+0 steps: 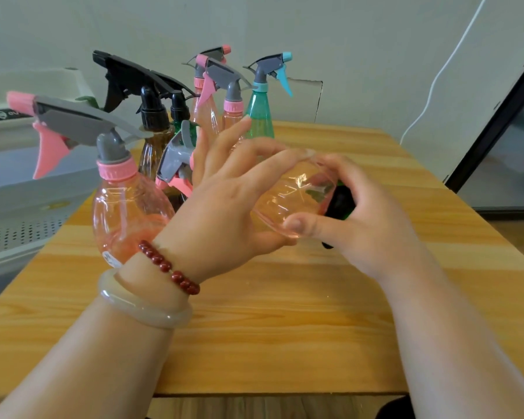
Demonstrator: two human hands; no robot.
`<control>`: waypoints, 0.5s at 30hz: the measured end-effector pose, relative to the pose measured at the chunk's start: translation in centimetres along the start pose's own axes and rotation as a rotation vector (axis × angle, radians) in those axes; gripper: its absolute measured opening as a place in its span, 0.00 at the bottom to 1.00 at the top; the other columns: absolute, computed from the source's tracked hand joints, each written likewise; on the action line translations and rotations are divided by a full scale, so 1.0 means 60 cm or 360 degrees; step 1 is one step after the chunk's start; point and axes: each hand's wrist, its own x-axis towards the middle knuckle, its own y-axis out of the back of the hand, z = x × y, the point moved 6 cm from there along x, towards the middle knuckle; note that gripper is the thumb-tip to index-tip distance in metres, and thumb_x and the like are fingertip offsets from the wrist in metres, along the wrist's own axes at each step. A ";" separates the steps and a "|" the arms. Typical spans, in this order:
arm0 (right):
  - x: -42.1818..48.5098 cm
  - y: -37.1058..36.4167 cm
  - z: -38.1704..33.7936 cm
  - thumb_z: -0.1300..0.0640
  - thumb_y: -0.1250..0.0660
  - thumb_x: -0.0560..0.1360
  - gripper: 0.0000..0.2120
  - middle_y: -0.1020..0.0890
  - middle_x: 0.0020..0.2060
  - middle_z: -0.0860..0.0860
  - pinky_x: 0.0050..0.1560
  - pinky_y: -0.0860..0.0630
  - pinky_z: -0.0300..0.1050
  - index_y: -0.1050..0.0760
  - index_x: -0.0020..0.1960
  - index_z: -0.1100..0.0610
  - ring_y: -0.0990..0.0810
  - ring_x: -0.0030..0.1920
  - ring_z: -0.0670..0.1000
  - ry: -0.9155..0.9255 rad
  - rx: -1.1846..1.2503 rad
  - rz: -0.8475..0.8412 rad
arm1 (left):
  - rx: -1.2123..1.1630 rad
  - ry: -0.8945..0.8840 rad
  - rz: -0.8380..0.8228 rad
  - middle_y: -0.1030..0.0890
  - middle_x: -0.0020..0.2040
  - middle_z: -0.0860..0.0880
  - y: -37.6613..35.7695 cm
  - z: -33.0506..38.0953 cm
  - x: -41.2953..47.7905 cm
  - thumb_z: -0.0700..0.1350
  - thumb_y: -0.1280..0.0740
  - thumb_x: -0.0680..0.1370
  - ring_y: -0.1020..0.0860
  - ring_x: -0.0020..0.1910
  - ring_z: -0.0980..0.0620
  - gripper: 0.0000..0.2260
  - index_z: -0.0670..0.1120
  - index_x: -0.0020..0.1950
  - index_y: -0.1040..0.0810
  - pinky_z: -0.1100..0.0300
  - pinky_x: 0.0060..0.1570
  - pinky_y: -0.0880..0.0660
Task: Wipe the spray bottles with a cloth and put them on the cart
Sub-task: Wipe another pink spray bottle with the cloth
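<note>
A clear pink spray bottle (288, 198) lies tilted above the wooden table (270, 328), its base toward me and its grey-and-pink trigger head (176, 164) pointing away to the left. My left hand (221, 204) pinches the body between thumb and index finger, with the other fingers straight. From the right, my right hand (369, 219) grips it, thumb on the base and fingers curled round the far side. Something dark green-black (342, 204) shows under those fingers; I cannot tell whether it is the cloth.
Several more spray bottles stand at the back left: a round pink one (124, 207), a brown one (152, 149), tall pink ones (208, 116) and a teal one (259, 119). A grey perforated cart (25, 204) stands left of the table. A black-framed panel (502, 122) is on the right.
</note>
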 end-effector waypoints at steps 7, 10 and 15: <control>0.005 0.000 0.035 0.38 0.24 0.56 0.31 0.17 0.48 0.39 0.42 0.25 0.41 0.23 0.58 0.41 0.17 0.49 0.43 -0.0216 0.0402 0.0112 | 0.0136 0.0033 0.0174 0.32 0.75 0.50 -0.005 0.014 -0.003 0.64 0.33 0.72 0.46 0.79 0.40 0.37 0.51 0.78 0.37 0.30 0.74 0.54; 0.005 0.001 0.048 0.42 0.23 0.57 0.28 0.16 0.45 0.40 0.35 0.24 0.40 0.23 0.57 0.41 0.16 0.45 0.45 -0.0291 0.0631 0.0299 | 0.0197 0.0264 0.0387 0.33 0.74 0.43 0.003 0.011 -0.005 0.67 0.31 0.69 0.41 0.75 0.38 0.37 0.50 0.74 0.31 0.34 0.73 0.42; 0.002 -0.007 0.049 0.44 0.25 0.63 0.30 0.16 0.42 0.44 0.29 0.26 0.37 0.24 0.63 0.50 0.18 0.38 0.44 -0.0323 0.0849 0.0523 | -0.0328 0.0701 0.0396 0.31 0.64 0.52 -0.009 -0.001 -0.011 0.54 0.21 0.67 0.29 0.62 0.55 0.39 0.46 0.72 0.34 0.71 0.61 0.31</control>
